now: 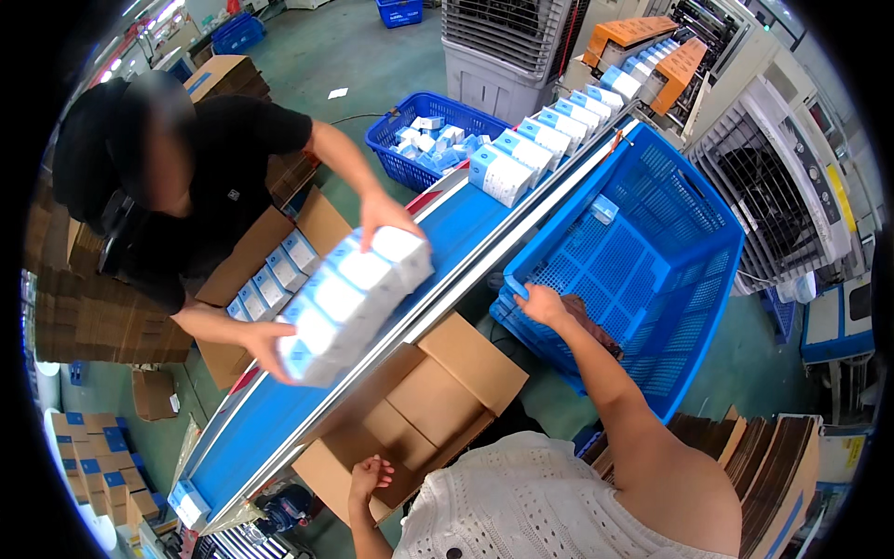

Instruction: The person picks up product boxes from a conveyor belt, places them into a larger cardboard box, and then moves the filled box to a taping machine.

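blue crate (pixel 610 265), gripped at its left by right hand (pixel 543 306), extending rightward

blue flat conveyor belt (pixel 265 424) w/ pale metal side rails, runs diag lower l to upper r. on belt: row of upright white-and-blue cardboard cartons (pixel 545 140) at upper end; single white-and-blue carton (pixel 189 503) at lower end.
smooth green floor (pixel 345 47): blue perforated plastic basket (pixel 400 168) of sm cartons, white paper scrap (pixel 337 93), sm brown cardboard box (pixel 154 394).
lg blue perforated plastic crate (pixel 675 210) r of belt, sm blue-and-white carton (pixel 603 209) inside; underside hidden.
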`<state>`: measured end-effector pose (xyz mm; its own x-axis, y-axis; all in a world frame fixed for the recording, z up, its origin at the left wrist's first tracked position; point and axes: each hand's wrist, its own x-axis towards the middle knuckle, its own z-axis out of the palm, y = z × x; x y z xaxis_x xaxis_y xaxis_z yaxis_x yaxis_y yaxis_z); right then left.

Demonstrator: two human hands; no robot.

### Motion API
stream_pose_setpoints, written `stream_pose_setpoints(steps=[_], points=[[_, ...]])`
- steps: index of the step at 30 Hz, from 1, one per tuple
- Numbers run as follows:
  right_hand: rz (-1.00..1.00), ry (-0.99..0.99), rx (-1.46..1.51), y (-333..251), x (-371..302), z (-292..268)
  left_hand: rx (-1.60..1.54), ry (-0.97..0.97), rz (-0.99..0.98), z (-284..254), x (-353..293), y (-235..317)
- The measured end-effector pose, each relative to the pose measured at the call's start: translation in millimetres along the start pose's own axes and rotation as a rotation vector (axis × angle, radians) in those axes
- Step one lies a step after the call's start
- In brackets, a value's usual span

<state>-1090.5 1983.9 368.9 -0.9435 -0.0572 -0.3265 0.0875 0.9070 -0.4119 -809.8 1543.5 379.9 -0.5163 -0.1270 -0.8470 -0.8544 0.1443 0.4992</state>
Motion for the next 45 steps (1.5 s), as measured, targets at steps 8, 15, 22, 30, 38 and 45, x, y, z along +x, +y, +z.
stream_pose_setpoints(steps=[8, 15, 22, 30, 38, 45], points=[[-0.054, 0.061, 0.004, 9.4, 8.9, 4.0, 0.021, -0.019, 0.032, 5.8, 6.4, -4.2], [-0.122, 0.152, 0.119, 24.8, 12.6, 9.4, 0.064, 0.052, 0.001, 4.5, -19.0, 31.9], [-0.095, 0.126, -0.023, 24.3, 5.6, -3.6, 0.081, 0.002, 0.044, 8.3, -18.8, 8.6], [-0.074, 0.153, -0.070, 31.7, 12.3, -10.3, -0.146, -0.345, 0.313, -55.5, -85.7, 43.2], [-0.204, 0.354, -0.386, 13.6, -8.9, -14.8, 0.338, 1.331, 0.182, -315.5, -116.6, -80.8], [-0.158, -0.793, -0.378, -228.8, -123.2, 12.0, 0.605, 1.391, 0.030, -479.9, -107.2, -215.6]])
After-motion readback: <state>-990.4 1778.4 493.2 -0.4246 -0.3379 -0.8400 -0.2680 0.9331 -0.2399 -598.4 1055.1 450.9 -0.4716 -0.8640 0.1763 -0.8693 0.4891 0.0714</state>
